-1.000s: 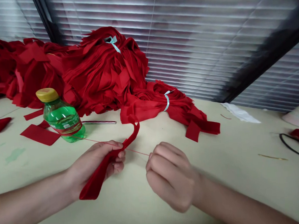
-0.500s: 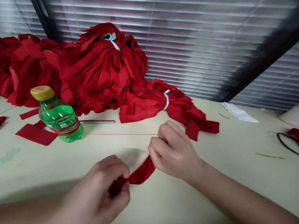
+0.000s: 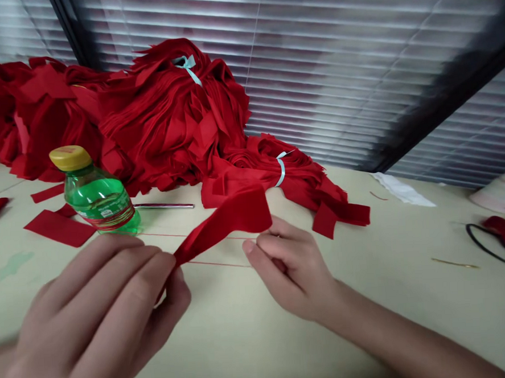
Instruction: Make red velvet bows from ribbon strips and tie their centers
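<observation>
My left hand point(image 3: 110, 312) is closed, pinching a strip of red fabric point(image 3: 224, 219) between thumb and fingers. The strip's wide loose end rises to the right and overlaps the knuckles of my right hand point(image 3: 289, 266); whether it touches them I cannot tell. Thumb and fingers of that hand are pressed together on red thread point(image 3: 218, 264), which stretches in two lines between my hands. One line continues left to a green plastic bottle point(image 3: 101, 201) with a yellow cap and red thread wound round its middle. The bottle leans slightly behind my left hand.
Bundles of red fabric point(image 3: 163, 120) tied with pale blue ribbon pile up along the window blinds. A pen-like stick point(image 3: 163, 206) and fabric scraps point(image 3: 60, 228) lie by the bottle. To the right are white paper point(image 3: 402, 189), a thin golden piece point(image 3: 454, 263) and black-handled scissors point(image 3: 496, 254).
My left hand has come up and nearer the camera, lifting and turning the red strip. A second length of thread now shows between my hands. My right hand has shifted only slightly.
</observation>
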Tool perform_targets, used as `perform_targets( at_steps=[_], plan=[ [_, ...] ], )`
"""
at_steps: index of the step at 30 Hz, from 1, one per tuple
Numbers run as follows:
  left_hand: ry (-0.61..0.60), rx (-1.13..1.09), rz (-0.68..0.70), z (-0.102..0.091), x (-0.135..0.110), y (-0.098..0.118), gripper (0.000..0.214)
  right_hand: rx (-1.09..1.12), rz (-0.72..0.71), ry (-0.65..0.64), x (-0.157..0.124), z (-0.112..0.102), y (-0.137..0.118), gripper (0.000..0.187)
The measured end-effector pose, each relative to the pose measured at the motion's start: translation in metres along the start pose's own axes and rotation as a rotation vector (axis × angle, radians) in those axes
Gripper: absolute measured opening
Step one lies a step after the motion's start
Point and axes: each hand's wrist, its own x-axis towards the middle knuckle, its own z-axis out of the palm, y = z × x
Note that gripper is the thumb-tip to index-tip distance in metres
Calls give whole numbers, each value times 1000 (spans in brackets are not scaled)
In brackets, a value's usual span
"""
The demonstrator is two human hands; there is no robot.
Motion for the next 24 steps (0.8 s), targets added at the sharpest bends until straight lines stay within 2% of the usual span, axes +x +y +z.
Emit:
perform_targets(
  at_steps=[1, 3, 6, 10, 13, 15, 18, 24],
  plan=[
    [28, 154, 134, 1, 8, 4, 32, 39, 21, -44, -2, 3, -3, 38],
    [11, 278, 222, 7, 24, 11, 17, 101, 60, -134, -7, 8, -9, 38],
    [-41, 250, 141, 17, 37, 12, 10, 155, 113, -198, -12, 13, -17, 38],
    [-85, 245, 157, 26, 32, 0, 18, 227, 200, -225, -16, 16, -26, 37],
    [-84, 224, 136, 28, 30, -2, 14, 281, 217, -210, -19, 19, -28, 36],
    [-89, 166, 30, 27, 31, 2, 7, 294, 188, -198, -20, 21, -26, 35],
    [-121, -25, -276, 25, 35, 6, 4, 285, 148, -170, -22, 22, -20, 34],
    [-215, -692, -796, 29, 40, 3, 12, 236, 77, -149, -24, 26, -9, 33]
  ],
)
